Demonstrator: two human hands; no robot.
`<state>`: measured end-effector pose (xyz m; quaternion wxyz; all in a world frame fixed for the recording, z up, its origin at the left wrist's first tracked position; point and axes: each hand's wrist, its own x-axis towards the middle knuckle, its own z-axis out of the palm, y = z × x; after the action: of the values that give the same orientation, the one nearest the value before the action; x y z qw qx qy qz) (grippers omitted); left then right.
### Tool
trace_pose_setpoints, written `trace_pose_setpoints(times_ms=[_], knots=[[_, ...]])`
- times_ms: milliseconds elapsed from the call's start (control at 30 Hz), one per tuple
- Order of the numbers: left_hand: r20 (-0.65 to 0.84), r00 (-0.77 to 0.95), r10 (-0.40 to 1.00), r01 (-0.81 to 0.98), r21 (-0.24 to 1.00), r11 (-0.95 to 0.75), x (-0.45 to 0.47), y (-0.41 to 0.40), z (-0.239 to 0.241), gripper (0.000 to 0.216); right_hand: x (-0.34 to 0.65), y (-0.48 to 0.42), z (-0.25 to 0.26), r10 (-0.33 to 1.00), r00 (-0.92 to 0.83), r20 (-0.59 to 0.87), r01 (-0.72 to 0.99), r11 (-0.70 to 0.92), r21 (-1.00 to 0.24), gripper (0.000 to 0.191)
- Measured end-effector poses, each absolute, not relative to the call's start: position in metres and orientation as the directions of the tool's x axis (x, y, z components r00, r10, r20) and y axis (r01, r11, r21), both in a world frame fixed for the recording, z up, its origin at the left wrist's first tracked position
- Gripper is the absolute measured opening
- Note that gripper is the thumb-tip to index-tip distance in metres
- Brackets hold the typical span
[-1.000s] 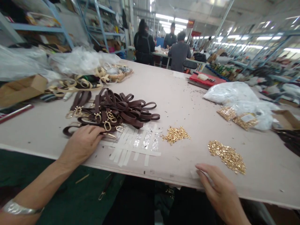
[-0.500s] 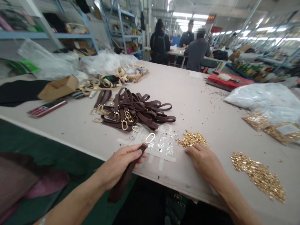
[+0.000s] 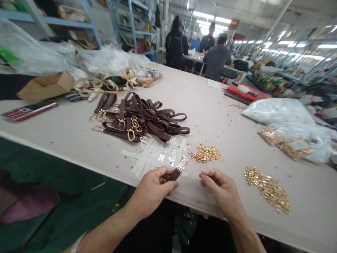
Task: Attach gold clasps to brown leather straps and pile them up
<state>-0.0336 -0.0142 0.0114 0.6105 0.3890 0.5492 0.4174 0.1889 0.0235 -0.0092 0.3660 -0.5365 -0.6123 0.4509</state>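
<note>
My left hand [image 3: 159, 184] is closed around the end of a dark brown leather strap [image 3: 176, 174], and a gold oval clasp [image 3: 183, 163] sticks out from that end. To its right, my right hand [image 3: 218, 186] is pinched above the table edge; whatever its fingertips hold is too small to make out. Beyond that hand lies a heap of small gold metal pieces [image 3: 207, 153]. A second heap of gold pieces [image 3: 267, 189] spreads farther right. Several finished-looking brown straps with gold clasps [image 3: 147, 117] are piled ahead of my left hand.
Taped clear plastic strips [image 3: 158, 154] lie flat on the table [image 3: 200, 123]. At the right are plastic bags [image 3: 279, 116] and a red block [image 3: 247, 92]; at the left, a cardboard box [image 3: 47, 86] and a phone-like red item [image 3: 28, 110]. People [image 3: 217, 58] work farther back.
My right hand has come off the near gold heap and moved toward my left hand, fingers pinched. The left hand has turned the strap end and clasp toward the right. The view has shifted.
</note>
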Motion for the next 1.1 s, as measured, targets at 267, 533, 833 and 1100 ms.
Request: trace_pose_setpoints(times_ms=[267, 533, 833, 1100], knots=[[-0.19, 0.098, 0.977, -0.002, 0.982, 0.191, -0.008, -0.022, 0.009, 0.03, 0.157, -0.014, -0.002, 0.972, -0.166, -0.164, 0.026, -0.162, -0.986, 0.024], [-0.111, 0.115, 0.987, 0.066, 0.992, 0.104, -0.001, -0.033, 0.011, 0.026, 0.158, -0.019, -0.004, 0.96, -0.189, -0.205, -0.04, -0.216, -0.976, 0.022], [-0.032, 0.167, 0.986, 0.299, 0.954, -0.02, 0.003, -0.042, 0.004, 0.025, 0.162, -0.034, -0.014, 0.986, -0.12, -0.117, -0.095, -0.129, -0.987, 0.015], [-0.269, 0.27, 0.925, 0.183, 0.957, 0.225, 0.017, -0.045, -0.004, 0.041, 0.203, -0.032, -0.012, 0.997, -0.067, -0.024, 0.227, -0.008, -0.974, 0.015]])
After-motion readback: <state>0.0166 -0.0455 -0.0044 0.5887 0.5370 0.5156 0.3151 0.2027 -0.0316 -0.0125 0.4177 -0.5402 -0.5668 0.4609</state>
